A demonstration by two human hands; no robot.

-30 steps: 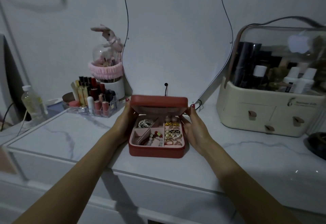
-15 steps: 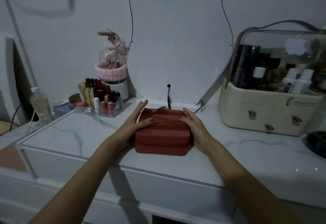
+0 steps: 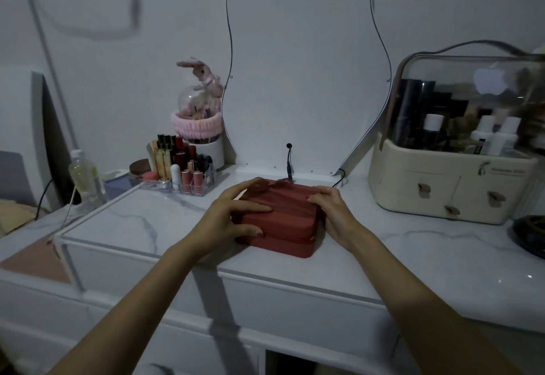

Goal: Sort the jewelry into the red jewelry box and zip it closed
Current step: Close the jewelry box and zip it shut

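The box point(image 3: 277, 219) lies shut near the worktop's point(image 3: 124, 221) front edge, its long axis running front to back, hinge toward the rear. It is steadied by the left hand point(image 3: 233, 217), spread flat over the lid, and the right hand point(image 3: 333, 212), cupped against its side. For zipping, the lid should be kept pressed flush while the pull, not discernible here, is found.

On my feed the jewelry box point(image 3: 283, 215) is a muted brick red with ribbed lines across its lid. The vanity top point(image 3: 124, 221) under it is white marble with grey veins. The mirror panel point(image 3: 303, 65) reads plain white, edged by a thin dark line. The organizer case point(image 3: 448, 186) is cream with small brown drawer tabs — its cover is clear. The headband point(image 3: 196, 125) is fluffy pink, the toy rabbit point(image 3: 206, 75) a dusty pink. I see lipsticks point(image 3: 188, 168) in reds, pinks and black — some gold.
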